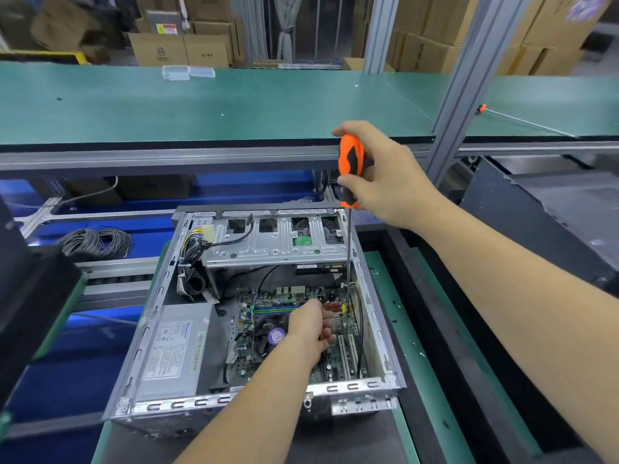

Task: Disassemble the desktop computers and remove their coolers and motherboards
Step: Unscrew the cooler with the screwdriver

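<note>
One open computer case [258,316] lies on its side at lower centre of the frame, its long axis running from near to far. Inside are one grey power supply [174,353] at left and one green motherboard [301,329]. The left hand [311,329] rests on the board, fingers curled; whether it pinches anything I cannot tell. The right hand [385,172] grips one orange screwdriver [350,169], upright, tip down at the far right corner.

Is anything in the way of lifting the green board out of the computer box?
Yes. The left hand rests on the motherboard, the cooler sits on it, and the drive cage overhangs its far edge.
</note>
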A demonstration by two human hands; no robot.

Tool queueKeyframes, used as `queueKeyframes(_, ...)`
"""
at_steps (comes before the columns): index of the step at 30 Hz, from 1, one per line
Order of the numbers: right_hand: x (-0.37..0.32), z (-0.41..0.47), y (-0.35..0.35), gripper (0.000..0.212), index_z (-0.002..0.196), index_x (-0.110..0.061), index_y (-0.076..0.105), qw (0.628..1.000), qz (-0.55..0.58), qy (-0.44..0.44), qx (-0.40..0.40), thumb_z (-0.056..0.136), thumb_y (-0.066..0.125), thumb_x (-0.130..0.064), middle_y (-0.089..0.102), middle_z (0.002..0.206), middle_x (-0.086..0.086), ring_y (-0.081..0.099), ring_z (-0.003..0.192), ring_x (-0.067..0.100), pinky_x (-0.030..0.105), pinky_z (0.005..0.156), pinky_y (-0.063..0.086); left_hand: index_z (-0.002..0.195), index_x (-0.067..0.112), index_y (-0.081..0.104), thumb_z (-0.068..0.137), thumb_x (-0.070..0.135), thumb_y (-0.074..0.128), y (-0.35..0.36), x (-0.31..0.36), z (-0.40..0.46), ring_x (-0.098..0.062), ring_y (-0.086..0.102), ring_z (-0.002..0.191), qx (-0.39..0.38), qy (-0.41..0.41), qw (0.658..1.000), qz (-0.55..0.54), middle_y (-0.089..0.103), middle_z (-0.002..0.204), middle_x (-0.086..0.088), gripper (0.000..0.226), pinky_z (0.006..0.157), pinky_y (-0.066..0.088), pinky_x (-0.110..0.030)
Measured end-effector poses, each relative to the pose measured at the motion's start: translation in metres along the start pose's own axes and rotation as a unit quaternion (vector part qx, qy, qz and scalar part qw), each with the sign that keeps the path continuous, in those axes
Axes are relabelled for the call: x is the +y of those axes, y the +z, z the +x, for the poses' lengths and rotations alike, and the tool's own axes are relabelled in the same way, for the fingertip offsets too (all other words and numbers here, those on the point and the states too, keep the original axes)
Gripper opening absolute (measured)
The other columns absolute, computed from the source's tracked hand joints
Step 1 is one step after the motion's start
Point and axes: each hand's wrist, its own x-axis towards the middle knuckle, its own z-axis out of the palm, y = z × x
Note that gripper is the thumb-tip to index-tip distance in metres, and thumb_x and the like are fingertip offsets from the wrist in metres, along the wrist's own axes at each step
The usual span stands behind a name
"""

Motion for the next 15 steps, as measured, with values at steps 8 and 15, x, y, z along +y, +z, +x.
queueKeyframes(8,0.013,-0.016,0.023,0.049,0.131,-0.033,0.044,0.999,-0.032,-0.004,-0.024,0.093,0.065,-0.010,0.057,0.094,0.004,0.062,0.083,0.030,0.049,0.082,0.055,0.086,-0.001,0.063,0.091,0.002,0.042,-0.004,0.003,-0.003,-0.013,0.026,0.047,-0.009,0.020,1.000,-0.013,0.038,0.056,-0.001,0.021,0.047,0.028,-0.024)
queueKeyframes(15,0.021,-0.013,0.018,0.050,0.123,-0.043,0.042,1.000,0.004,0.006,0.020,0.090,0.066,-0.013,0.061,0.088,0.010,0.066,0.077,0.034,0.048,0.074,0.058,0.089,-0.002,0.063,0.090,0.001,0.043,-0.003,0.003,-0.003,-0.013,0.026,0.049,-0.007,0.020,1.000,-0.018,0.037,0.059,-0.002,0.021,0.047,0.028,-0.025)
